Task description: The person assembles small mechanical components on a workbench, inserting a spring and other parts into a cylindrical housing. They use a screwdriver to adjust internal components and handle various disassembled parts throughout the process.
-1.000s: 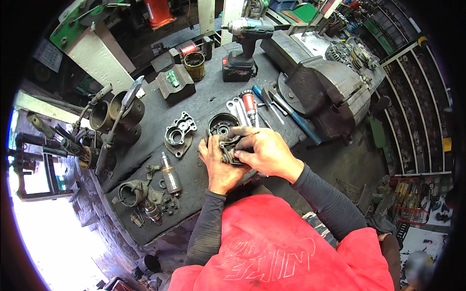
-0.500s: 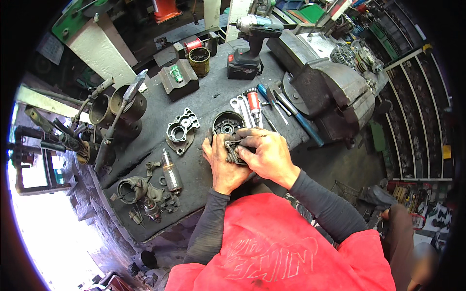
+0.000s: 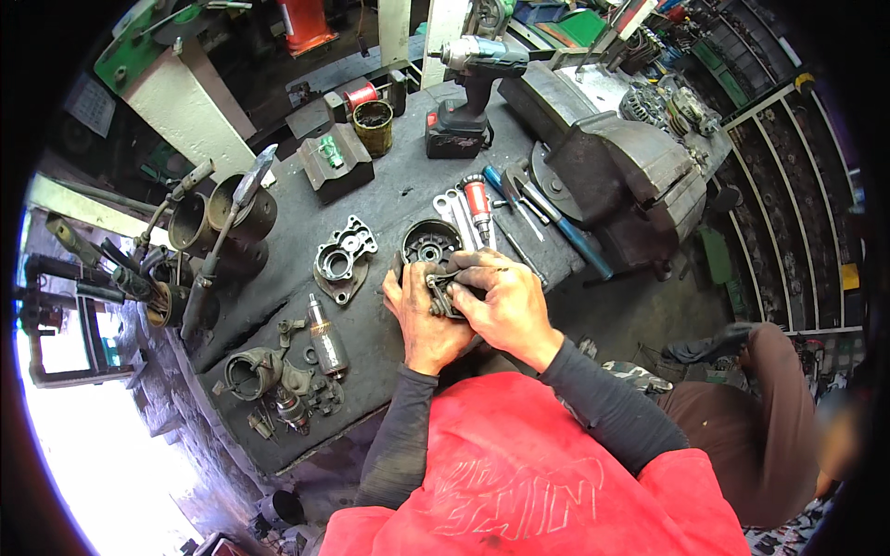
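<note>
My left hand [image 3: 428, 326] curls around a small dark metal part [image 3: 441, 298] near the bench's front edge. Fingers of my right hand [image 3: 508, 298] pinch at its upper side, so both hands are closed on it. The fingers hide much of its shape. Just beyond lies a round dark motor end housing [image 3: 430, 243], with its open, ribbed inside facing up. Left of my hands, a pale metal end cover [image 3: 345, 252] rests on a darker flange. A motor armature [image 3: 325, 341] lies nearer, beside a gear housing [image 3: 252, 372] and several small gear parts [image 3: 291, 408].
Behind my hands lie wrenches [image 3: 456, 211], a red-handled tool [image 3: 476, 196] and blue-handled tools [image 3: 584, 248]. A cordless impact wrench [image 3: 468, 97] stands farther back. At right sits a large bench vise [image 3: 621, 176]; another person's brown sleeve [image 3: 779, 417] is low right.
The other person at the lower right has moved closer and fills more of the view. My hands keep hold of the dark part with only slight finger shifts. The whole view has shifted slightly.
</note>
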Demonstrator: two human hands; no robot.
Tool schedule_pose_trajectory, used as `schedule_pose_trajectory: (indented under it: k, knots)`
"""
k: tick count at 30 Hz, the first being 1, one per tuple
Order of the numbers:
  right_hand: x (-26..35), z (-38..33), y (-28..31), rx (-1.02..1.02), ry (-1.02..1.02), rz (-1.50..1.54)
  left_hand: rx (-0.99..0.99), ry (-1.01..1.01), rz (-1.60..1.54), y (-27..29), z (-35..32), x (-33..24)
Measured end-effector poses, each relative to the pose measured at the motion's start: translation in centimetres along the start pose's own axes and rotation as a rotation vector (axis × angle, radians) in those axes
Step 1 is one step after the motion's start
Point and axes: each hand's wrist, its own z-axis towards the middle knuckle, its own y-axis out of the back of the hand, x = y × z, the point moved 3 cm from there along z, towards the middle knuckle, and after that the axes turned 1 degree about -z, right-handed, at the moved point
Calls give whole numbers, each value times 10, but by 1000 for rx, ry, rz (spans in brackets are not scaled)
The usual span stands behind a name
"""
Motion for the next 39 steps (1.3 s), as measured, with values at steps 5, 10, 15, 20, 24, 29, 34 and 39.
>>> schedule_pose_trajectory:
  k: [5,10,15,20,24,29,34,39]
  knots:
    - [-4,4,3,144,5,-31,-27,-34,-11,1,2,0]
    - [-2,-2,0,6,-80,6,-34,11,-8,0,0,2]
    - [-4,-1,1,119,-2,-45,-27,-7,-3,0,0,3]
    - [-2,0,-2,-1,-73,-10,-23,22,-12,-2,0,3]
    - [-1,1,1,110,53,-67,-9,-15,-3,0,-2,2]
    - [-1,0,-1,12,-49,9,-6,3,-14,-3,-3,5]
    - [-3,-2,2,89,0,-86,-4,4,-1,-3,-2,6]
    - [-4,-1,-3,64,-146,10,-30,-15,19,-2,-2,3]
